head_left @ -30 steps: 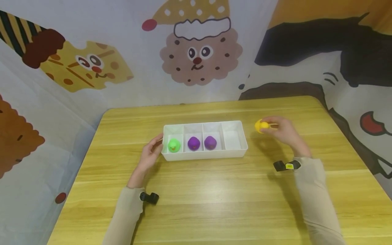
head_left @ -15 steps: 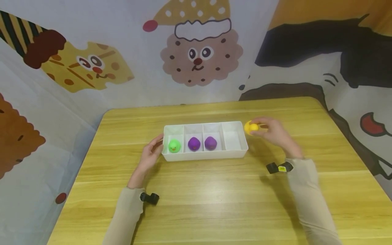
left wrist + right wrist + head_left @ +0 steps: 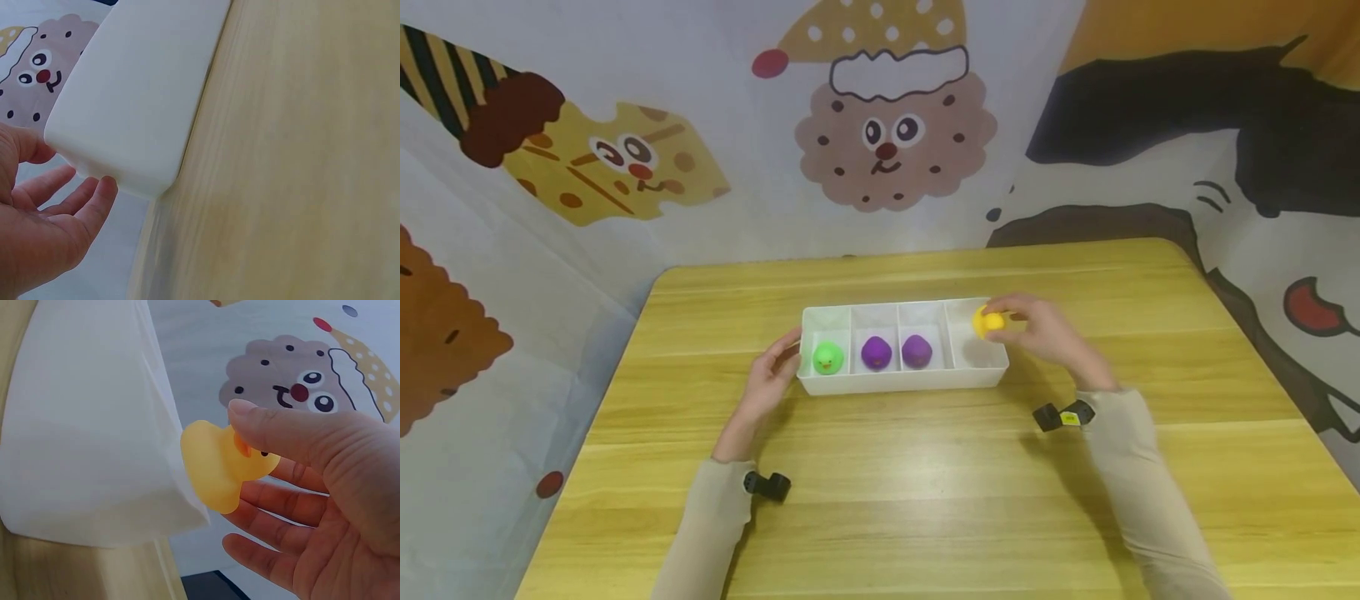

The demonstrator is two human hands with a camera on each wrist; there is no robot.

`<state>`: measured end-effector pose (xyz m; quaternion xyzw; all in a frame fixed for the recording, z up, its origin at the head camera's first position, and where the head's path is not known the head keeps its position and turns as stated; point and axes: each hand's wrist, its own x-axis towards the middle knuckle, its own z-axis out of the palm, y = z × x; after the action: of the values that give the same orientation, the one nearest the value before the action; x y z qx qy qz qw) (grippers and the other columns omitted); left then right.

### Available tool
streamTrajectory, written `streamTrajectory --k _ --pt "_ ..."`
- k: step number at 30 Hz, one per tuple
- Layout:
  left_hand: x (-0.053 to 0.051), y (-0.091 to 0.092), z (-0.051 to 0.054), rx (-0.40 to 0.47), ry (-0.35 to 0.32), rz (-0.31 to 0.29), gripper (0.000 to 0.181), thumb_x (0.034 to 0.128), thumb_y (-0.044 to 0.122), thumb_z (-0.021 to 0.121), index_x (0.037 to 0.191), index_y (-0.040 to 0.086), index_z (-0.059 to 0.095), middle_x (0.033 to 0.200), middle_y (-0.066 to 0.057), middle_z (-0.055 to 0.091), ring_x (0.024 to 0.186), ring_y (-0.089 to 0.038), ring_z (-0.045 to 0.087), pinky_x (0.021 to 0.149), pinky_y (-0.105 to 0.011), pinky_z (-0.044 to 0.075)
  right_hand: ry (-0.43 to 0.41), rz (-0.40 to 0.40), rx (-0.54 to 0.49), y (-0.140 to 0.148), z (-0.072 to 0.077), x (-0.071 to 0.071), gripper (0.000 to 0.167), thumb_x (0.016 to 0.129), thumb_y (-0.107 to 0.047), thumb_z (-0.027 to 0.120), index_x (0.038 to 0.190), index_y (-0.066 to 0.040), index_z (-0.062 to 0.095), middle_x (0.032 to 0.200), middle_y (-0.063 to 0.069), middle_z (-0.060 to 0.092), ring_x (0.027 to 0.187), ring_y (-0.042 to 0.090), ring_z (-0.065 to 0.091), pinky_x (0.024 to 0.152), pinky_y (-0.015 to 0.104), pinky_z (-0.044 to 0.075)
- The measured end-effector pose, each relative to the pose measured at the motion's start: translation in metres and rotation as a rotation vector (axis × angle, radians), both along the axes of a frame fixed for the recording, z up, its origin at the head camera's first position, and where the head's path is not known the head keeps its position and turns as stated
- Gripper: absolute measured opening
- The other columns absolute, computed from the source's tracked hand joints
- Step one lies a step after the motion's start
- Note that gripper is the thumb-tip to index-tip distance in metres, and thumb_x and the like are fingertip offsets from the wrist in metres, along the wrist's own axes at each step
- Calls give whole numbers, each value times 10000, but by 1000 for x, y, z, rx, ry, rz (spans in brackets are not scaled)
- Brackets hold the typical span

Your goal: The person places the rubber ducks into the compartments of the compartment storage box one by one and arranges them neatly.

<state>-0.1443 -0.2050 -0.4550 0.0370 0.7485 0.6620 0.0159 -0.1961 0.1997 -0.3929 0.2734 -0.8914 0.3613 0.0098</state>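
My right hand (image 3: 1033,329) pinches a yellow rubber duck (image 3: 988,322) between thumb and fingers, over the rightmost compartment of a white divided box (image 3: 898,382). In the right wrist view, the duck (image 3: 209,465) lies tilted on its side in the grip, level with the box's rim. My left hand (image 3: 771,372) touches the box's left end. In the left wrist view its fingertips (image 3: 107,184) rest on the end wall of the box (image 3: 137,87). A small green duck (image 3: 827,358) sits in the leftmost compartment. Two purple ducks (image 3: 876,353) occupy the middle compartments, one in each.
The box stands on a light wooden table (image 3: 880,500). Behind it hangs a cloth (image 3: 745,225) printed with cartoon figures. Each wrist wears a small black camera (image 3: 767,486).
My right hand has carried the yellow duck leftward, from beside the box's right end to over the rightmost compartment. My left hand and the box have stayed in place.
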Motion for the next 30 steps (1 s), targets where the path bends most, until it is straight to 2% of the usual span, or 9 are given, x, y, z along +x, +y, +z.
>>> streamTrajectory --k 3,10,12,15,18,25,30 --pt "0 0 1 4 -4 -3 453 951 -57 433 1396 -73 351 1404 -272 382 1269 -380 400 900 -153 447 -17 18 -2 -4 -3 -1 320 785 -61 739 1080 16 643 1187 211 596 1087 370 541 882 517 481" --pt "1 1 1 15 -11 -3 454 952 -51 440 1397 -66 354 1397 -272 392 1267 -369 406 986 -318 435 -28 62 -12 -11 -9 -3 302 780 -81 754 1052 4 654 1166 199 611 1064 364 560 874 537 476" --pt "1 0 0 12 8 -4 451 953 -32 444 1395 -62 362 1390 -271 402 1258 -362 417 988 -337 435 -28 71 -8 -13 -10 -3 301 779 -84 755 1048 5 655 1159 195 614 1087 370 550 908 538 456" --pt "2 0 -3 20 60 -9 443 955 25 477 1383 -52 391 1363 -270 433 1226 -339 454 967 -323 454 -35 76 2 -15 -13 -3 306 772 -69 755 1050 10 652 1167 194 608 1126 378 525 958 528 425" --pt "2 -1 -4 15 87 -9 446 950 53 496 1377 -45 406 1348 -267 449 1205 -330 472 923 -249 472 -47 76 24 -18 -16 -2 323 765 -70 759 1058 13 649 1179 198 600 1136 378 518 984 511 409" --pt "0 0 0 -4 1 -1 453 955 -34 444 1399 -54 360 1405 -261 389 1264 -375 406 937 -212 450 -33 86 65 -22 -23 -2 322 755 -81 767 1043 7 653 1161 213 607 1102 380 541 968 508 423" --pt "0 0 1 -3 -14 3 451 955 -33 451 1399 -41 371 1407 -239 397 1262 -350 416 910 -166 451 -53 77 101 -26 -25 -1 316 765 -101 764 1046 -4 656 1164 207 609 1102 373 542 957 497 435"
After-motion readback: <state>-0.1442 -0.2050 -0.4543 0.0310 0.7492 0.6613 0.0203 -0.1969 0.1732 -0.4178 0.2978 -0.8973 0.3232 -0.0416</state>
